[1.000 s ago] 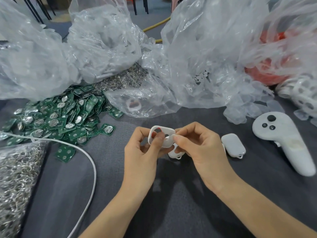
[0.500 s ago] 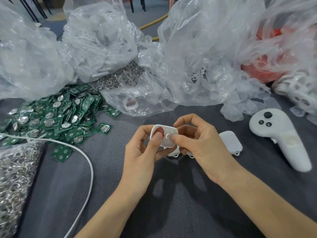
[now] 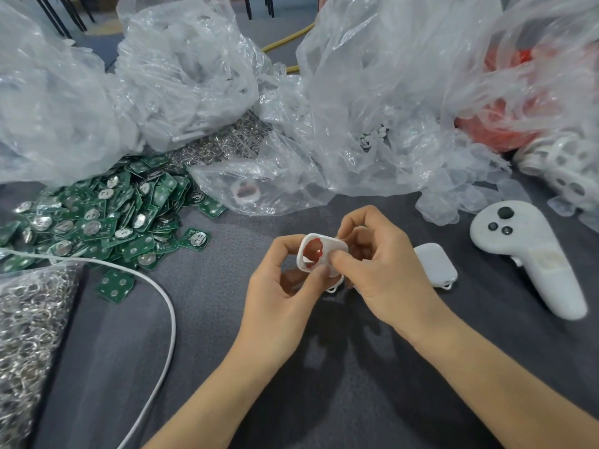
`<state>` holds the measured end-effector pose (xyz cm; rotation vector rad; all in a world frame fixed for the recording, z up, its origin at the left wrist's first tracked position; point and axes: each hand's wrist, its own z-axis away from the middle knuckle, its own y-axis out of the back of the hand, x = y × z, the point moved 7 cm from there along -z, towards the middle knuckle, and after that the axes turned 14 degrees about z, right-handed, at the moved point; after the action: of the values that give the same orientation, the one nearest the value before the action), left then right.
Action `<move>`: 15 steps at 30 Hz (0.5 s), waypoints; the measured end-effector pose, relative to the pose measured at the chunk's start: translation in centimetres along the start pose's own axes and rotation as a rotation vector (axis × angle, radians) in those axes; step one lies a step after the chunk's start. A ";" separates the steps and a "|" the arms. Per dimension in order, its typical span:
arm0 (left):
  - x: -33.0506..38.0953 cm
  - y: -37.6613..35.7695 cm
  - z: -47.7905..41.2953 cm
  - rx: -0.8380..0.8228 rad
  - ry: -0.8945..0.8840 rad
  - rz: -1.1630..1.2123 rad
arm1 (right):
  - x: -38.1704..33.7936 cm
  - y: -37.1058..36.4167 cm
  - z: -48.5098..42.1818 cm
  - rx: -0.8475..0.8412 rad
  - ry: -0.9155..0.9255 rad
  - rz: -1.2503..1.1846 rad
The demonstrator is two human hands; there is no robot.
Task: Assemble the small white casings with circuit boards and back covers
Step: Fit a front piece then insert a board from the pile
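Observation:
A small white casing (image 3: 324, 249) with a red insert showing in its round opening is held between both hands above the grey table. My left hand (image 3: 278, 293) pinches its lower left edge, thumb on the rim. My right hand (image 3: 382, 270) grips its right side with thumb and fingers curled over it. Below the hands a second white piece (image 3: 335, 285) with a small loop partly shows. A closed white casing (image 3: 436, 264) lies on the table just right of my right hand. A heap of green circuit boards (image 3: 97, 222) lies at the left.
Crumpled clear plastic bags (image 3: 372, 108) fill the back; one holds a white casing (image 3: 248, 192). A bag of metal rings (image 3: 29, 335) sits at the left edge, with a white cable (image 3: 168, 306) curving past it. A white controller (image 3: 531, 257) lies at the right.
The casing has turned in my hands so its opening with the red insert faces up. My right thumb has moved onto its right edge. The view has shifted slightly.

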<state>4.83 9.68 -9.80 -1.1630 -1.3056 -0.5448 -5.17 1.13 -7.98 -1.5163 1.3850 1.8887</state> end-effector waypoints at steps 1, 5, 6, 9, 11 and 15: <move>0.0 0.1 0.0 0.003 -0.009 -0.030 | 0.0 0.0 0.0 0.002 0.002 0.038; 0.1 0.3 -0.1 0.018 -0.034 -0.092 | 0.3 0.3 0.0 0.029 -0.027 0.083; 0.1 0.3 -0.2 0.023 -0.034 -0.093 | 0.5 0.3 -0.1 0.024 -0.049 0.059; -0.6 0.6 -0.3 0.080 0.020 -0.012 | 0.8 0.0 -0.1 -0.028 -0.106 -0.057; -1.1 0.8 -0.4 0.100 0.054 0.009 | 0.8 -0.2 0.1 -0.045 -0.129 -0.114; -1.2 0.9 -0.3 0.070 0.088 0.064 | 0.5 -0.3 0.3 -0.093 -0.148 -0.170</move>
<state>5.45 9.42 -11.18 -1.1069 -1.1991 -0.4949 -5.28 1.43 -8.58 -1.4531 1.0825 1.9387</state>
